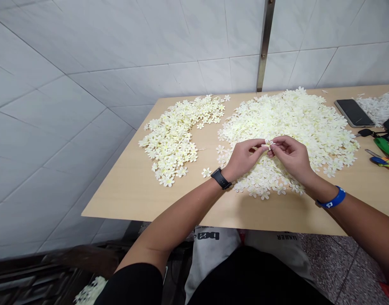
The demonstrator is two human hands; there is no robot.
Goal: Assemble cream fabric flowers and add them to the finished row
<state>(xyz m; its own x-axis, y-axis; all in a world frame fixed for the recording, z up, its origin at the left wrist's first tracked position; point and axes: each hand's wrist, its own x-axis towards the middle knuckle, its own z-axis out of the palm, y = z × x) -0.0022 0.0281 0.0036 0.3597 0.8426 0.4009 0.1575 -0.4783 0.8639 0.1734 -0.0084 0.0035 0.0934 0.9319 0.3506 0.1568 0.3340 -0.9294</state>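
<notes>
Both hands meet over a large heap of cream artificial flowers (296, 123) on a pale wooden table (131, 190). My left hand (243, 157), with a black watch on its wrist, and my right hand (291, 156), with a blue wristband, pinch one small white flower (268, 144) between their fingertips. A second, smaller pile of flowers (178, 135) lies to the left. One loose flower (206, 172) rests by my left wrist.
A phone (354, 112) lies face up at the far right, with more white petals (380, 106) behind it. Scissors with coloured handles (383, 160) and a green strap with keys (384, 142) sit at the right edge. A tiled wall runs behind and to the left.
</notes>
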